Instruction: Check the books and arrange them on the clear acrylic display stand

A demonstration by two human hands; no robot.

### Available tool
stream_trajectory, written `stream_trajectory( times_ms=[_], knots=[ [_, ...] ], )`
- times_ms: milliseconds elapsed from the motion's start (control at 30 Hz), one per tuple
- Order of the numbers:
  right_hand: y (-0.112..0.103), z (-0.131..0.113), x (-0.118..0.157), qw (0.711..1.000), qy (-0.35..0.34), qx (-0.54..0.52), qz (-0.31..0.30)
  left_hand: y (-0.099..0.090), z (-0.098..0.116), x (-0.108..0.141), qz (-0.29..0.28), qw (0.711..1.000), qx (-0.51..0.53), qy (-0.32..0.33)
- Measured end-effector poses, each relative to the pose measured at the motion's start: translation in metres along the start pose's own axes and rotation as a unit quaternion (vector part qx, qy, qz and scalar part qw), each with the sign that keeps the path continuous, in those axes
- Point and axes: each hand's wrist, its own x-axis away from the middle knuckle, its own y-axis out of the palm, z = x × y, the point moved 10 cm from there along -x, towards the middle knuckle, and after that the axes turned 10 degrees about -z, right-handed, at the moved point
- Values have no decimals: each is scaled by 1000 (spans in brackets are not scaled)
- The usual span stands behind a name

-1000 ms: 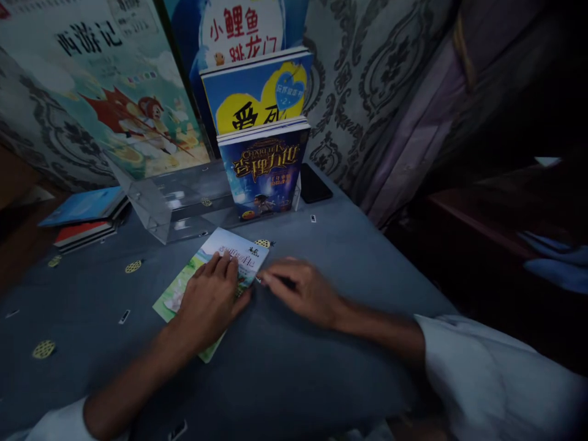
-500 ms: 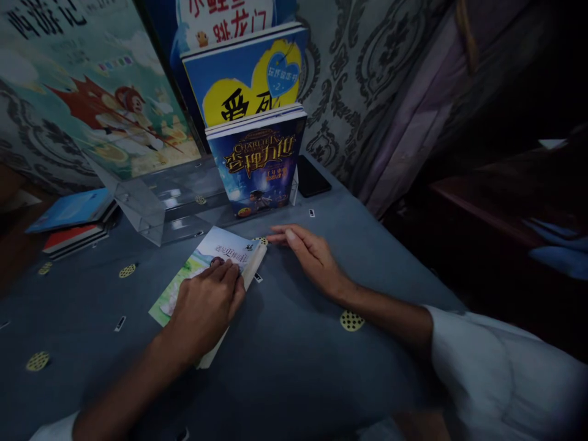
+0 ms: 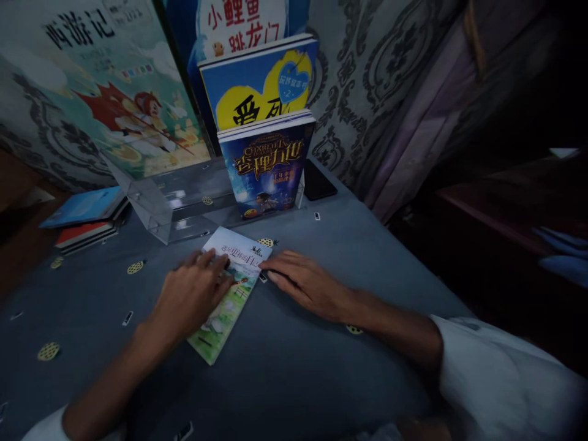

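A thin paperback book (image 3: 241, 285) with a pale sky and green meadow on its cover lies closed and slanted on the dark cloth. My left hand (image 3: 195, 288) rests across its left side, palm down, fingers spread on the cover. At the upper right edge of the book is my right hand (image 3: 312, 285), its fingers stretched out and the tips at the edge, thumb slightly apart. Behind the book, a dark blue book (image 3: 271, 174) stands upright in front of a blue and yellow book (image 3: 261, 79) in a clear acrylic stand (image 3: 168, 226).
A large green picture book (image 3: 138, 79) leans at the back left. Blue and red books (image 3: 87, 208) lie stacked at the left. A black phone (image 3: 319, 180) lies right of the stand. The table edge (image 3: 413, 260) drops away on the right.
The paperback's cover has come down flat, and the page edges no longer show. My left hand has shifted to its left side. My right hand has come in to its right edge.
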Motion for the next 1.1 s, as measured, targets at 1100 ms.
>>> stream_trajectory(
  times_ms=[1100],
  knots=[
    [23,49,-58,985,34,139,-96,3,-45,-23,-16,993,-26,-118]
  ],
)
